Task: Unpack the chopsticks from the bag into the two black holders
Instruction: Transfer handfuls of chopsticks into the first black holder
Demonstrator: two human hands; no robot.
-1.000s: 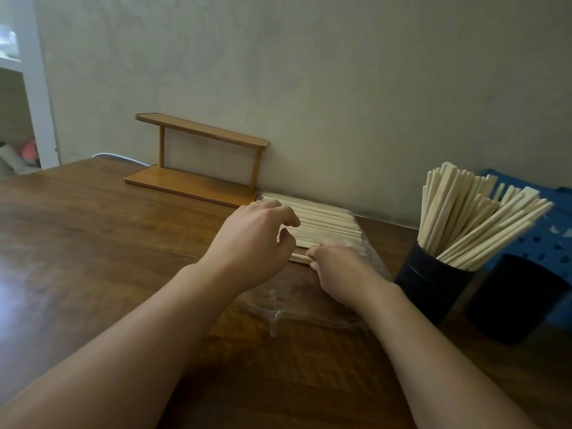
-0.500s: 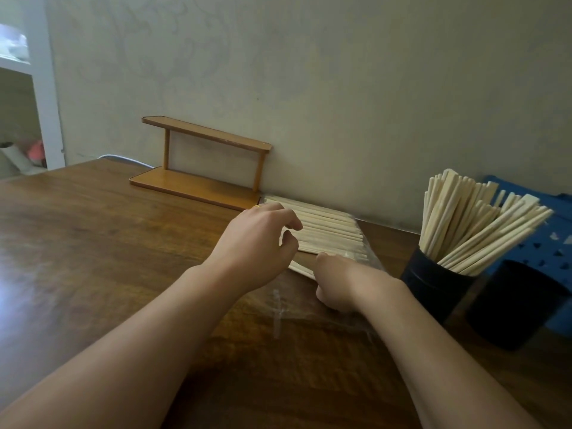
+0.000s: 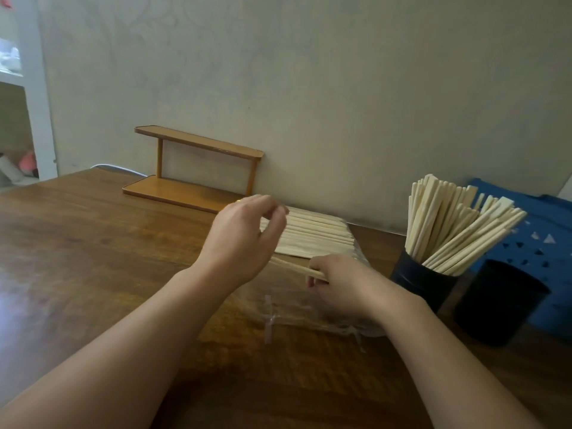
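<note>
Chopsticks (image 3: 315,235) lie flat in a pale stack inside the clear plastic bag (image 3: 297,308) on the bench (image 3: 93,258), close to the wall, their long axes running left to right and tilting slightly away toward the left. One chopstick (image 3: 297,269) is partly out of the stack, its long axis angled from far left to near right, and the right hand (image 3: 339,283) pinches its near end between curled fingers at the bag's open side. The left hand (image 3: 244,239) hovers over the left end of the stack with fingers loosely bent and holding nothing. To the right, the nearer-to-centre black holder (image 3: 418,281) is packed with upright chopsticks (image 3: 455,224) that fan out and lean rightward. Just beside it, the second black holder (image 3: 498,305) shows no chopsticks above its rim; its inside cannot be seen. Behind both holders sits a blue perforated crate (image 3: 544,243). A small wooden two-tier shelf (image 3: 192,171) stands against the wall behind the left hand.
</note>
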